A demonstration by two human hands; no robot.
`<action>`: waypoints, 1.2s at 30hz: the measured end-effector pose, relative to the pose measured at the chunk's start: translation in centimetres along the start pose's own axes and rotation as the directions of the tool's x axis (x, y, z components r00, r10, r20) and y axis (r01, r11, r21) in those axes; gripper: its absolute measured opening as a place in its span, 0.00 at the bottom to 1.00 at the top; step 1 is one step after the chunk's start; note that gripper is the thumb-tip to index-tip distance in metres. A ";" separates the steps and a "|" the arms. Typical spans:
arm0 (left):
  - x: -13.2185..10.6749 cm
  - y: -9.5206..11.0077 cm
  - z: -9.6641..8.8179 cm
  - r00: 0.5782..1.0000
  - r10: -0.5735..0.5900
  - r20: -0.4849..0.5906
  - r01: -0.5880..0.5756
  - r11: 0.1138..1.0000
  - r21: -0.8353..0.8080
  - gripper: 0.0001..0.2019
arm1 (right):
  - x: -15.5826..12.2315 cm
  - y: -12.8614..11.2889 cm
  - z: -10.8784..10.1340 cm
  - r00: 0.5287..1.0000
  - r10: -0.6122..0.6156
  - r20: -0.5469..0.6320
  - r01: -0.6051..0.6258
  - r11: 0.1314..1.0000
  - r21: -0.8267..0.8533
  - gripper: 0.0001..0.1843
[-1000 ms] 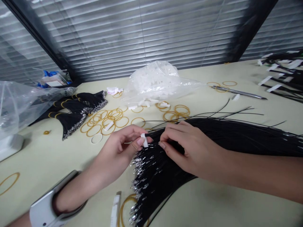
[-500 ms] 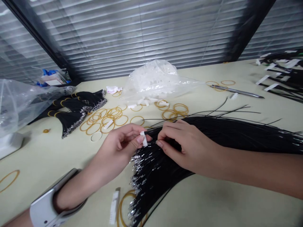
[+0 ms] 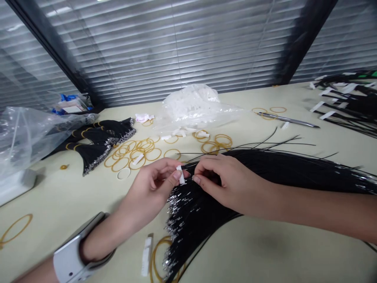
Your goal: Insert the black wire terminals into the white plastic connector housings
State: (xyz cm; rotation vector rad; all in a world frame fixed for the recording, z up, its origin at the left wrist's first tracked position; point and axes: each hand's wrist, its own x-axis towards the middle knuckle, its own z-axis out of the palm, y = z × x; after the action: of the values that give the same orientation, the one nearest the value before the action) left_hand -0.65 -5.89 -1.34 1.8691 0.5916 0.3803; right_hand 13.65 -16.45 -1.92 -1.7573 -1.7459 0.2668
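My left hand [image 3: 154,184] pinches a small white plastic connector housing [image 3: 180,175] between thumb and forefinger. Close on its right, my right hand [image 3: 226,181] is closed, thumb against forefinger, on a thin black wire whose tip points at the connector. Whether that tip sits inside the connector I cannot tell. Below both hands spreads a thick bundle of black wires [image 3: 203,220] with shiny metal terminals [image 3: 173,232] along its left end. The bundle runs off to the right under my right forearm.
Yellow rubber bands [image 3: 132,153] lie behind my left hand. A clear bag of white connectors [image 3: 191,102] sits at the back. More banded wire bundles [image 3: 94,153] lie left, a pen [image 3: 288,120] and wires with white connectors [image 3: 347,102] right. A white strip [image 3: 146,255] lies in front.
The camera view has shifted slightly, so the whole table appears a little lower. Both hands keep their pinches, and the gap between them looks slightly smaller.
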 end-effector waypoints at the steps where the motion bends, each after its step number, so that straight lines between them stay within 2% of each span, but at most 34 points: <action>1: 0.0 0.1 0.0 1.000 -0.004 -0.002 0.004 1.000 -0.012 0.07 | 0.0 0.0 0.0 1.000 0.002 0.004 -0.002 1.000 0.005 0.07; 13: -0.1 -0.1 0.2 1.000 0.016 0.015 -0.015 1.000 -0.015 0.08 | -0.2 -0.1 0.3 1.000 -0.005 -0.014 0.005 1.000 -0.008 0.08; 16: 0.2 -0.2 0.0 0.998 -0.012 0.059 0.018 0.995 -0.098 0.08 | -0.2 0.0 0.3 0.999 0.018 -0.028 -0.017 0.999 0.038 0.07; 20: 0.4 -0.2 -0.4 0.984 -0.079 0.160 0.122 0.952 -0.280 0.07 | -0.4 -0.2 0.2 0.997 0.066 -0.028 -0.059 0.980 0.191 0.08; 23: 0.3 -0.2 -0.5 0.963 -0.088 0.257 0.166 0.938 -0.303 0.09 | -0.7 -0.5 0.2 0.999 0.043 -0.018 -0.036 0.963 0.268 0.07; 25: 0.2 -0.3 -0.5 0.955 -0.082 0.285 0.177 0.929 -0.326 0.10 | -0.8 -0.7 0.2 0.999 0.023 -0.040 -0.011 0.961 0.275 0.07; 28: 0.0 -0.4 -0.4 0.951 -0.070 0.300 0.184 0.910 -0.371 0.09 | -1.0 -0.8 0.4 0.997 -0.007 -0.077 0.027 0.964 0.265 0.06; 31: -0.1 -0.5 -0.3 0.956 -0.024 0.292 0.143 0.908 -0.393 0.09 | -1.0 -0.7 0.6 0.995 -0.041 -0.090 0.062 0.965 0.254 0.06; 36: 0.0 -0.6 0.1 0.959 -0.007 0.285 0.127 0.905 -0.406 0.09 | -1.0 -0.3 0.7 0.994 -0.055 -0.093 0.076 0.967 0.243 0.06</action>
State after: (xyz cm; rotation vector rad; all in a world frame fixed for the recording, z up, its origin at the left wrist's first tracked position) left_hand -0.74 -5.78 -1.88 1.4458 0.3470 0.1749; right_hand 12.95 -17.23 -2.61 -1.5089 -1.6302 0.3580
